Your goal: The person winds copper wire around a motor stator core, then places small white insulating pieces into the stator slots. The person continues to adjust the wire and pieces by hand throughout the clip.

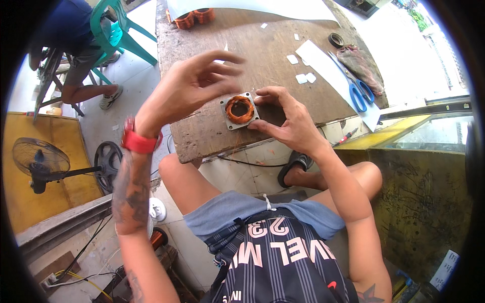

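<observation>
A square metal motor stator (226, 121) with a ring of orange-brown copper windings rests on the wooden table (202, 134) close to its front edge. Its round centre hole faces up. My right hand (288, 118) grips its right side, thumb at the lower corner and forefinger at the upper one. My left hand (207, 78), slightly blurred, hovers to the upper left of the stator with fingers curved and apart. Nothing shows in its grasp. A red wristband (139, 141) is on my left wrist.
Blue-handled scissors (359, 95) lie on a white sheet (323, 63) at right, beside a cloth and a roll of black tape (335, 40). Small white pieces (301, 79) are scattered mid-table. More copper coils (184, 21) sit far left. A person sits near a green chair (116, 35).
</observation>
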Demonstrator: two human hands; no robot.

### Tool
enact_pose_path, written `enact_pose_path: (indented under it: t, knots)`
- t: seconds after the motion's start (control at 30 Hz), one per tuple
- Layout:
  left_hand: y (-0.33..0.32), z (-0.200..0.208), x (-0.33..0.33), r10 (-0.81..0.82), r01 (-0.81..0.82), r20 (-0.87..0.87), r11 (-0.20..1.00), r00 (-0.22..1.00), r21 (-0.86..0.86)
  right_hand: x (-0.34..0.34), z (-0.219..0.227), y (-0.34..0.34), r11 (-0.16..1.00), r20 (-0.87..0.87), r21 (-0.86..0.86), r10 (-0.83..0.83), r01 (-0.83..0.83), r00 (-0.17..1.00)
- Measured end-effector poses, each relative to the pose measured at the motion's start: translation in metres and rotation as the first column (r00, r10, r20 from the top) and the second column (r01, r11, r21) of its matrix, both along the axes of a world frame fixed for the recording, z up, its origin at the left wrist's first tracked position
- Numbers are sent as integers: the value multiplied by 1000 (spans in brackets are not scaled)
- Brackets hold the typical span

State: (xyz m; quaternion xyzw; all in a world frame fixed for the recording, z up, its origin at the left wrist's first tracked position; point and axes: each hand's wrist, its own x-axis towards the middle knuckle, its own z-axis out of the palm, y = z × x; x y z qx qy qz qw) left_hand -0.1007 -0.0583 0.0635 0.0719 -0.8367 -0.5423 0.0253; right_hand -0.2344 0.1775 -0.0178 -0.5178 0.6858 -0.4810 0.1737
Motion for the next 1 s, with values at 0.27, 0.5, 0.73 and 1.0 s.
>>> enact_pose_path:
  t: [0.27, 0.5, 0.73, 1.0]
  knots:
    - [60, -56, 40, 124, -290, -335, 811, 934, -509, -3, 8, -1, 998, -29, 4, 68, -68, 997]
    - [58, -55, 57, 242, -316, -238, 881, 941, -351, 1, 18, 6, 993, -213, 86, 96, -79, 972]
    - [56, -70, 64, 185, -271, -257, 893, 948, -359, 0, 29, 2, 985, -491, 124, 164, -118, 855]
    - [67, -51, 76, 497, -306, -244, 779, 832, 547, 6, 72, -39, 933, -380, 169, 359, -318, 853]
